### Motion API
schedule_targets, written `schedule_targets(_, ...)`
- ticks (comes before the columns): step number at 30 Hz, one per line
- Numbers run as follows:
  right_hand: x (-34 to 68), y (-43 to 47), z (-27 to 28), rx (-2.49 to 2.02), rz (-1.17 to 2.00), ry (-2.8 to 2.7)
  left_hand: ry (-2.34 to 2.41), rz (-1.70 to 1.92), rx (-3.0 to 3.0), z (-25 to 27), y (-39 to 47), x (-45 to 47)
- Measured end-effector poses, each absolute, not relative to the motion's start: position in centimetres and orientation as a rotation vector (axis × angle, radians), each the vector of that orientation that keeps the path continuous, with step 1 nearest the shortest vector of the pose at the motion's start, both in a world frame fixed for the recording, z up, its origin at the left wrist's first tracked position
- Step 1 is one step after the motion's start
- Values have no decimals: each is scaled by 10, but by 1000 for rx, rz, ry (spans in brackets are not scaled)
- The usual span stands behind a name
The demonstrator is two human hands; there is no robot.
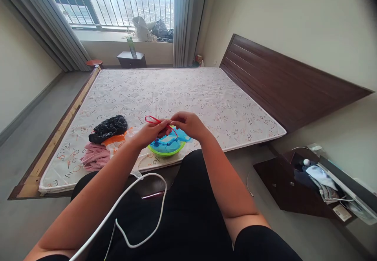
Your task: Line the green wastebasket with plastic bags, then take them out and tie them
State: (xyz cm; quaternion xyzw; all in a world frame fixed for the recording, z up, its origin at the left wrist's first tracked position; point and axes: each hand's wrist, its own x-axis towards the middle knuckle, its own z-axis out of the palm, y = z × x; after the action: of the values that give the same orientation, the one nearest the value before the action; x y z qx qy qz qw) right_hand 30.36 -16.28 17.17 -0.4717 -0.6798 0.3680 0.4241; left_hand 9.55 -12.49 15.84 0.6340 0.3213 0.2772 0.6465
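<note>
Both hands meet above a lime-green basin (169, 153) near the mattress's front edge. My left hand (156, 132) is closed on a red cord (151, 118), which loops out past its thumb. The fingers of my right hand (188, 123) pinch the same cord close to the left fingertips, and a strand hangs down beneath. Inside the basin, partly hidden by my hands, lies something blue and see-through, perhaps a plastic bag (166, 146). To the left of my hands are a black plastic bag (110, 128), an orange and white bag (118, 138) and a folded pink cloth (96, 157).
A patterned mattress (176, 92) lies on a wooden bed frame with a dark headboard (282, 76). A white cable (141, 178) crosses my lap. At the right stands a dark nightstand (282, 178) with cloths on it. A small cabinet (131, 60) is below the window.
</note>
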Motion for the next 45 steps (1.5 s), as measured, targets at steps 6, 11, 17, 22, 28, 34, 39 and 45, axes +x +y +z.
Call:
schedule_targets(6,304,-167,163,-1325,583,-1756,726,703,1493,157,-140,111)
schedule_targets(11,311,-172,162,-1343,488,-1734,836,786,1356,141,-141,114)
schedule_targets(17,297,-193,163,-1194,965,-1272,847,750,1188,141,-138,110)
schedule_targets(22,278,-198,143,-1082,1150,-938,683,643,933,150,-141,99)
schedule_targets(28,279,-190,129,-1008,1217,-690,579,573,879,144,-138,87)
schedule_targets(34,274,-201,127,-975,1183,-711,696,751,883,133,-134,92)
schedule_targets(39,259,-216,118,-1071,1222,-996,846,801,1004,136,-135,96)
schedule_targets(45,252,-222,109,-1189,908,-1449,966,810,1362,142,-137,94)
